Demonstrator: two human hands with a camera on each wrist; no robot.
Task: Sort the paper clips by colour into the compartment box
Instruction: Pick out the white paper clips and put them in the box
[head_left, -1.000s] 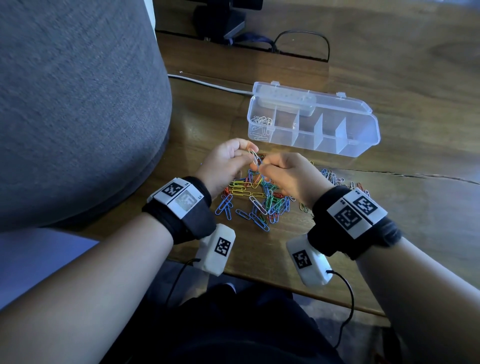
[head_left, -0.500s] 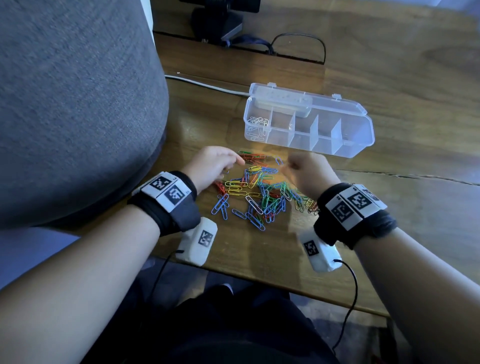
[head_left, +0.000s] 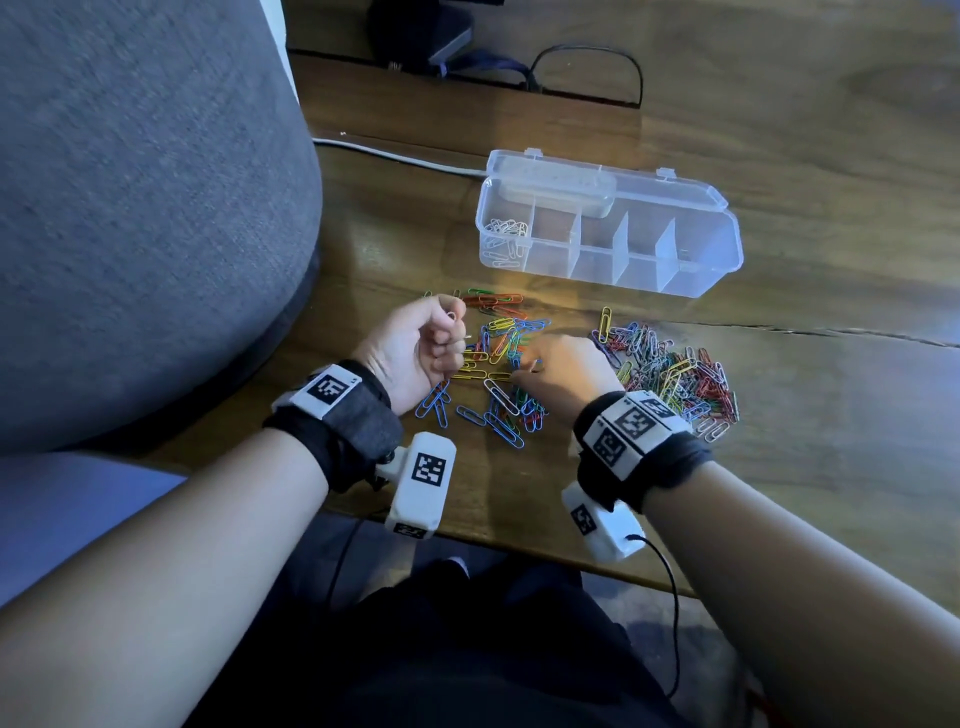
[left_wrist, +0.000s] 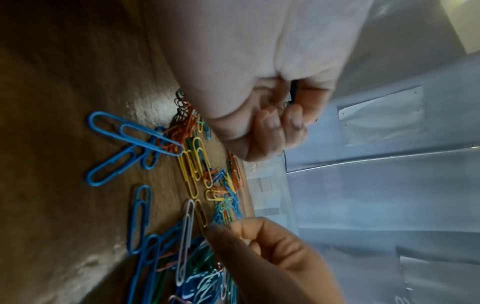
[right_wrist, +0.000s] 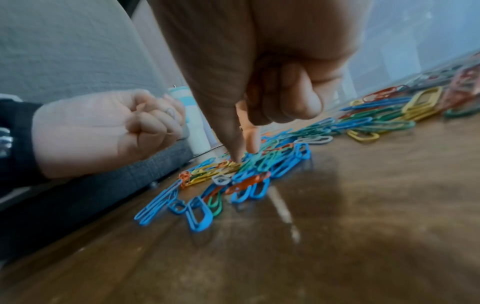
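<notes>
My left hand (head_left: 422, 344) is a curled fist just left of the loose pile, gripping white paper clips (head_left: 451, 316); one loop shows between its fingers (right_wrist: 170, 113). My right hand (head_left: 525, 370) reaches down into the mixed coloured paper clips (head_left: 500, 358), thumb and forefinger tips (right_wrist: 237, 159) pinched together on a clip there; its colour is hidden. A second heap of clips (head_left: 670, 374) lies to the right of that hand. The clear compartment box (head_left: 691, 270) stands open behind, with white clips (head_left: 506, 231) in its leftmost compartment. One long white clip (left_wrist: 185, 242) lies on the table.
A grey upholstered seat (head_left: 130, 208) crowds the left side. A white cable (head_left: 395, 156) and a black cable loop (head_left: 587, 57) lie behind the box. A crack (head_left: 831, 332) runs across the wooden table (head_left: 831, 441), whose front edge is under my wrists.
The hands, joined over the pile a second ago, have parted. The left hand drew back left as a fist, and the right hand went down into the pile.
</notes>
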